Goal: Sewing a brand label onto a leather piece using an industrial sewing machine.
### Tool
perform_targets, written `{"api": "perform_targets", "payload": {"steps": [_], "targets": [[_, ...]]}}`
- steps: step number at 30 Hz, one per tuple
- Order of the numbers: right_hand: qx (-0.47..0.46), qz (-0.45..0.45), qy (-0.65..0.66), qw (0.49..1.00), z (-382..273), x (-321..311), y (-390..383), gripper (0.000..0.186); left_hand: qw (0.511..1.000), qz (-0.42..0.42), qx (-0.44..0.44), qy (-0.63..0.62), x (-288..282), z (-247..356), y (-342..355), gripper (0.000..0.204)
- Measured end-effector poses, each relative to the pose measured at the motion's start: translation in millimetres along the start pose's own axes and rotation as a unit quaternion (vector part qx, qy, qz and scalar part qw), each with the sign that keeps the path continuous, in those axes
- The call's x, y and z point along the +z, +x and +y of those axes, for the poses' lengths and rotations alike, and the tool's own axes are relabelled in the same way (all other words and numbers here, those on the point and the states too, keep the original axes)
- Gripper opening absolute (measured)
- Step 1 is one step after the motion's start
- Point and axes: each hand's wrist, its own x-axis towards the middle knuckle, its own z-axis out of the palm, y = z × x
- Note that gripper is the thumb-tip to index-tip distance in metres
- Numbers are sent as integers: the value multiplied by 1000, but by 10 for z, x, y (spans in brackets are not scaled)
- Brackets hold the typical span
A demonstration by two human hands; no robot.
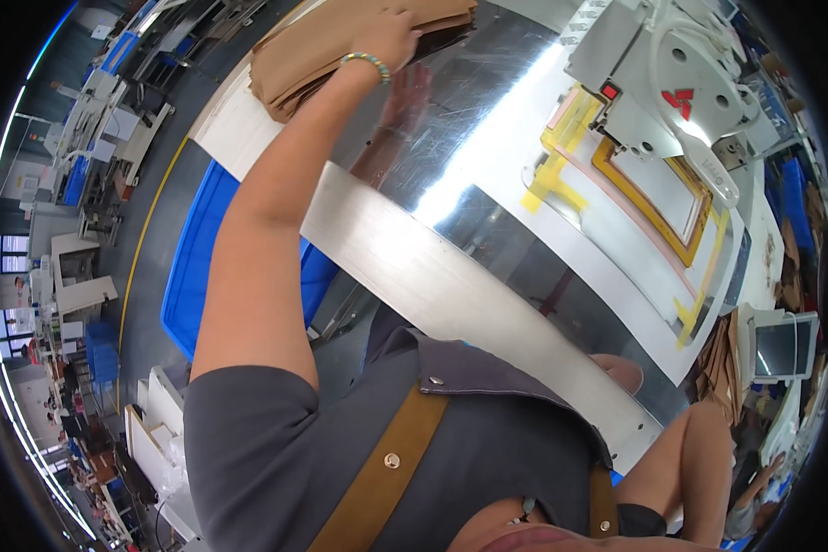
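Observation:
My left arm reaches up to a thick stack of brown sheets (317,46) at the far left of the steel table. My left hand (388,41) rests at the stack's right edge, its fingers bent and closed on the top sheets. I cannot make out how many sheets it holds. A beaded bracelet (368,63) circles that wrist. The shiny tabletop (377,170) mirrors the hand and forearm. At the lower right my right arm is bent, its elbow (708,419) beside the table's near corner; the right hand is out of view.
A white sewing machine head (676,78) stands at the right, above a yellow-edged frame (653,198) on a taped plate. A pale metal strip (405,253) edges the table near me. Below is a blue bin (193,267). A small monitor (782,345) stands far right beside brown sheets (722,368).

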Motion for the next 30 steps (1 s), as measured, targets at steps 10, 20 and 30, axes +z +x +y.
{"api": "perform_targets", "payload": {"steps": [10,20,30], "targets": [[-378,-191,191,886,1792,-470,282,24,993,2,7,119,4,-241,-225,19],[88,-22,249,964,1448,-547,1889,37,766,137,-484,-400,-110,-732,426,21],[158,-50,236,958,1416,-511,1972,42,991,-85,-72,71,-234,-320,274,26]]}}
